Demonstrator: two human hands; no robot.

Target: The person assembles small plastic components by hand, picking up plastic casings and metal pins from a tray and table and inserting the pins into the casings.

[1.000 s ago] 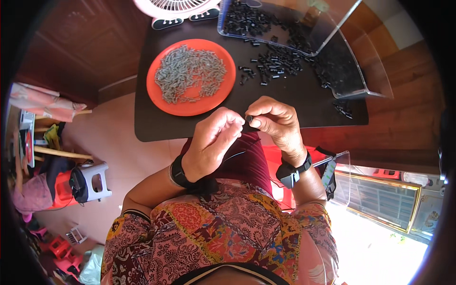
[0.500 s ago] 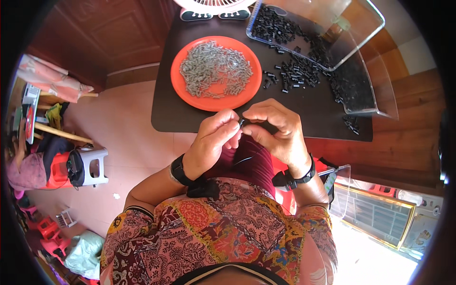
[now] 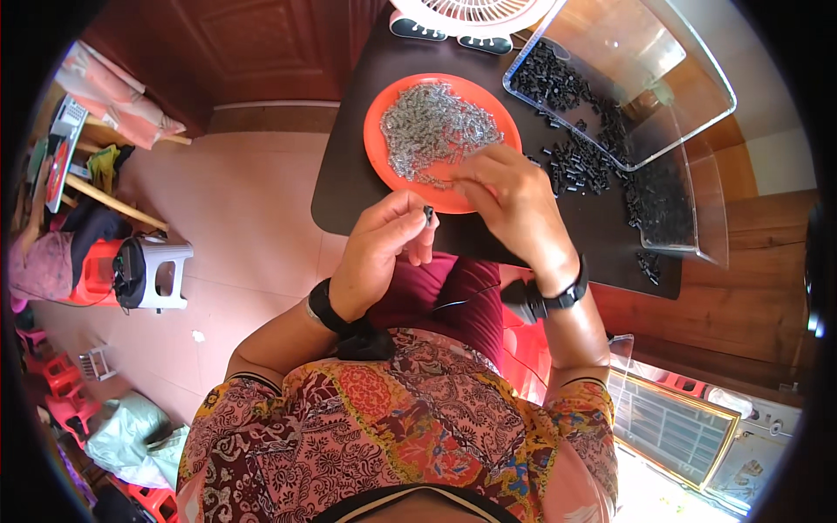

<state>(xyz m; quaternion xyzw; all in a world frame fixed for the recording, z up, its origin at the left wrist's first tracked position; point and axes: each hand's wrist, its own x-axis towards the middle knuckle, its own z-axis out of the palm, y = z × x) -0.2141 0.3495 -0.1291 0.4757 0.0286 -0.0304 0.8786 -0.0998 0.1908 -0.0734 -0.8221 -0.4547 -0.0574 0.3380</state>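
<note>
My left hand [image 3: 384, 235] is closed, pinching a small black cylindrical piece [image 3: 428, 212] between thumb and forefinger, just off the table's near edge. My right hand [image 3: 514, 196] reaches over the near right rim of a round orange-red plate [image 3: 377, 150]. Its thumb and forefinger come together close to the plate's contents; whatever is between the fingertips is too small to make out. A heap of small silvery metal pieces, perhaps springs [image 3: 427, 122], covers much of the plate. Right of it, many loose black cylindrical pieces [image 3: 580, 166] lie scattered on the dark table.
A clear plastic bin [image 3: 689, 144] lies tipped at the right of the dark table [image 3: 344, 196], black pieces spilling from it. A white fan [image 3: 475, 10] stands at the back. Off to the left are a grey stool [image 3: 166, 270] and another person's arm [image 3: 35, 253].
My right hand has left my left hand and moved forward to the plate. The left hand stays near its place with the black piece. The whole view has shifted slightly.
</note>
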